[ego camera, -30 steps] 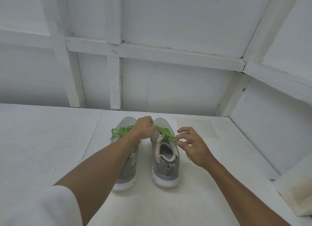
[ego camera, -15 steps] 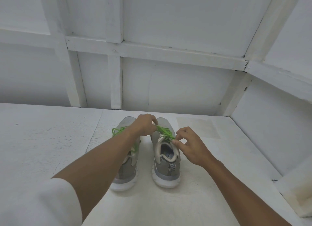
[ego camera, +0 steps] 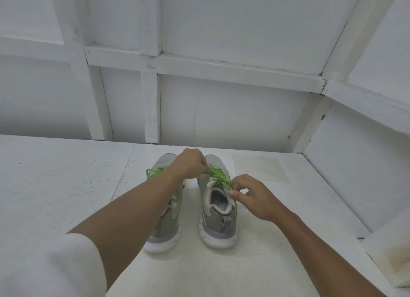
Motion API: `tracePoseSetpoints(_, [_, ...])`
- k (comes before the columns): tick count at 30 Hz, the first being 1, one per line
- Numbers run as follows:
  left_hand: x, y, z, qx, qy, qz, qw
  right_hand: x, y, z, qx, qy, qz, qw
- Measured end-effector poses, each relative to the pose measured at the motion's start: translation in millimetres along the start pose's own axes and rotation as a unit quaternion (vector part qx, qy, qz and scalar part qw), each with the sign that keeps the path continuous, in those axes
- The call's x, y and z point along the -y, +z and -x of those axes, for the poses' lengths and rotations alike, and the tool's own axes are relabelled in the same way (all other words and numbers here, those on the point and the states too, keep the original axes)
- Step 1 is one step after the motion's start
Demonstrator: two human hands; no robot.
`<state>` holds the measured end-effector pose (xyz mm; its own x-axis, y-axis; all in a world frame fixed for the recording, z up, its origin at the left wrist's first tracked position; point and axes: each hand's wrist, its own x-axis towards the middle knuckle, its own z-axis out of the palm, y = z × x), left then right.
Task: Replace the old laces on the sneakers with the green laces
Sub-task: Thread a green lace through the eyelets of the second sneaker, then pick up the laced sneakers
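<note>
Two grey sneakers with white soles stand side by side, heels toward me: the left sneaker point(ego camera: 165, 225) and the right sneaker point(ego camera: 218, 221). Both carry green laces. The right sneaker's green lace point(ego camera: 218, 176) lies bunched over its tongue. My left hand point(ego camera: 190, 163) reaches across the left sneaker and pinches that lace at its far end. My right hand point(ego camera: 251, 197) pinches the near end of the same lace at the shoe's collar. The left sneaker's green lace point(ego camera: 153, 171) loops out to the left, partly hidden by my forearm.
The sneakers sit on a white table point(ego camera: 66, 186) in a corner. White panelled walls point(ego camera: 221, 110) close the back and right side. A white box-like edge point(ego camera: 390, 259) juts in at the lower right.
My right hand has moved left onto the right sneaker's lace and closed its thumb and fingers on it. My left hand stays on the lace's far end.
</note>
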<state>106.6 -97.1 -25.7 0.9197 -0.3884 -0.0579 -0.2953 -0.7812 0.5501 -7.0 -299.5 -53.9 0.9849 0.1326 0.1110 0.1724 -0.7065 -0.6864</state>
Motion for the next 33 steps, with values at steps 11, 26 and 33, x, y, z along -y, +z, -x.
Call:
tracePoseSetpoints(11, [18.4, -6.4, -4.7, -0.001, -0.039, -0.028, 0.999, 0.0, 0.2, 4.3, -0.014, 0.004, 0.009, 1.0])
tracePoseSetpoints(26, [26.1, -16.5, -0.7, 0.032, -0.014, -0.055, 0.998, 1.5, -4.4, 10.0, 0.008, 0.007, 0.006, 1.0])
tracePoseSetpoints(33, [22.3, -60.8, 65.8, -0.065, 0.042, 0.016, 0.997, 30.5, -6.1, 34.6, -0.055, -0.017, -0.007, 0.998])
